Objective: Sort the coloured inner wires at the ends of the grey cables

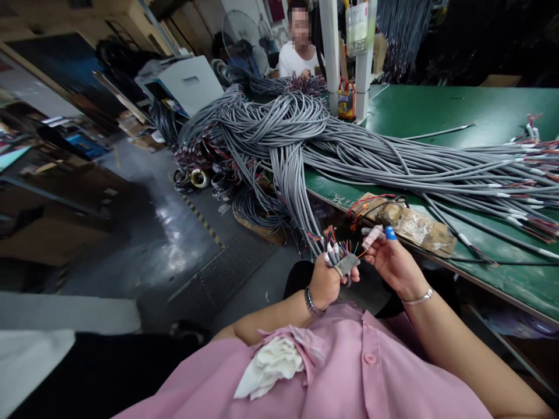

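Head view: left hand [326, 283] clutches cable ends [333, 254], right hand [395, 265] pinches orange wire [362, 254], grey cables [371, 156] crowding green table [432, 105].

Grey cables [292, 174] drape down, coloured wire ends [331, 234] splayed.

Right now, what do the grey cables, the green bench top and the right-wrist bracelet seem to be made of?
Grey cables: probably a low-sheen plastic or rubber jacket, with coloured wires at their ends. Green bench top: perhaps painted or laminated, satiny, as it reflects soft light. Bracelet: likely polished metal, judging by its silvery shine.
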A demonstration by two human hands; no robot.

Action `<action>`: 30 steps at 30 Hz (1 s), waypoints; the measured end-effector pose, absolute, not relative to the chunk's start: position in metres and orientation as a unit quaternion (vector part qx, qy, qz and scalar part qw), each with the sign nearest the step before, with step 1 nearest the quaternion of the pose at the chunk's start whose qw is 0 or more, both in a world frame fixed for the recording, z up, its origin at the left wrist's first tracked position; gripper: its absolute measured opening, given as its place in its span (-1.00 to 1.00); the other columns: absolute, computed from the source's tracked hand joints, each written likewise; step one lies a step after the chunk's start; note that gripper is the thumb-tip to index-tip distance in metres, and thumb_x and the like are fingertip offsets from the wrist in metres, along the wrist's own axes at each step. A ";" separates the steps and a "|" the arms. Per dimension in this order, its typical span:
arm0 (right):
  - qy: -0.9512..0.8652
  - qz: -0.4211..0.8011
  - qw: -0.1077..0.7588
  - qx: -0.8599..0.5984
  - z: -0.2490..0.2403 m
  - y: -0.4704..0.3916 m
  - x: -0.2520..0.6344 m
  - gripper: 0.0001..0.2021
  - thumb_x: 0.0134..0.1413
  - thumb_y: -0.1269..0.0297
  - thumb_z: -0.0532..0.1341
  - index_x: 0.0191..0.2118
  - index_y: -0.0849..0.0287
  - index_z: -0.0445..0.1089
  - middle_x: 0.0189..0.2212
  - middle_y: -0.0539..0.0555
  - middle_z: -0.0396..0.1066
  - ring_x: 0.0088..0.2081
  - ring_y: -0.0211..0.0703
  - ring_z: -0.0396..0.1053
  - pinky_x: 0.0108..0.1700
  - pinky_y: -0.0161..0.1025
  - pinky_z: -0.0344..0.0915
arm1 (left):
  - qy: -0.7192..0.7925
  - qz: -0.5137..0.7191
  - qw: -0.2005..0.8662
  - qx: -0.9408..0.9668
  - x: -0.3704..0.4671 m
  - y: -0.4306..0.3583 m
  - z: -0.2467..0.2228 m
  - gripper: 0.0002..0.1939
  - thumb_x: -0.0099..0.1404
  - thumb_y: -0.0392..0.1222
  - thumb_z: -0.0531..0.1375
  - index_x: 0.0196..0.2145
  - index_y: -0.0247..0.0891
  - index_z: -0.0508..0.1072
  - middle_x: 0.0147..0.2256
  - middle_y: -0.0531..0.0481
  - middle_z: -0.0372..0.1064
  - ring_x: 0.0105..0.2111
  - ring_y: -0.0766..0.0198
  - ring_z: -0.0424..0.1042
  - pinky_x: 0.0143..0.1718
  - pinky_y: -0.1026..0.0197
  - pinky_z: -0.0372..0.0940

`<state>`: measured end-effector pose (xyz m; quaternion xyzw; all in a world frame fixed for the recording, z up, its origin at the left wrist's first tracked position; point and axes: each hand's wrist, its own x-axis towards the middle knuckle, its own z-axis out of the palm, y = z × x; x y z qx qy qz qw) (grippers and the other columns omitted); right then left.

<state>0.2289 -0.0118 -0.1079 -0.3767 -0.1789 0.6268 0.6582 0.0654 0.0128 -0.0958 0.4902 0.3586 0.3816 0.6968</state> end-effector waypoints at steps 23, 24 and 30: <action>-0.100 0.598 0.736 -0.303 -0.129 0.005 0.213 -0.72 -0.09 0.02 0.37 -0.34 0.10 0.48 -0.43 -0.03 0.48 -0.44 -0.28 0.36 -0.38 -0.31 0.36 | 0.389 0.400 0.675 0.483 0.080 0.016 -0.104 -0.64 0.10 0.04 0.30 -0.52 -0.36 0.40 -0.64 0.00 0.37 -0.68 0.38 0.33 -0.71 0.37 0.05; -0.105 0.604 0.732 -0.297 -0.129 0.005 0.213 -0.71 -0.07 -0.01 0.35 -0.34 0.10 0.48 -0.43 -0.03 0.47 -0.44 -0.28 0.36 -0.38 -0.32 0.36 | 0.386 0.399 0.675 0.486 0.079 0.015 -0.104 -0.63 0.10 0.04 0.30 -0.52 -0.36 0.40 -0.64 0.00 0.37 -0.68 0.38 0.32 -0.70 0.36 0.06; -0.135 0.634 0.703 -0.293 -0.129 -0.004 0.218 -0.54 -0.03 -0.22 0.21 -0.29 0.11 0.49 -0.40 0.01 0.44 -0.46 -0.30 0.31 -0.38 -0.33 0.33 | 0.369 0.402 0.670 0.503 0.069 0.013 -0.106 -0.65 0.14 0.04 0.27 -0.49 -0.36 0.42 -0.64 0.00 0.36 -0.66 0.36 0.34 -0.69 0.36 0.08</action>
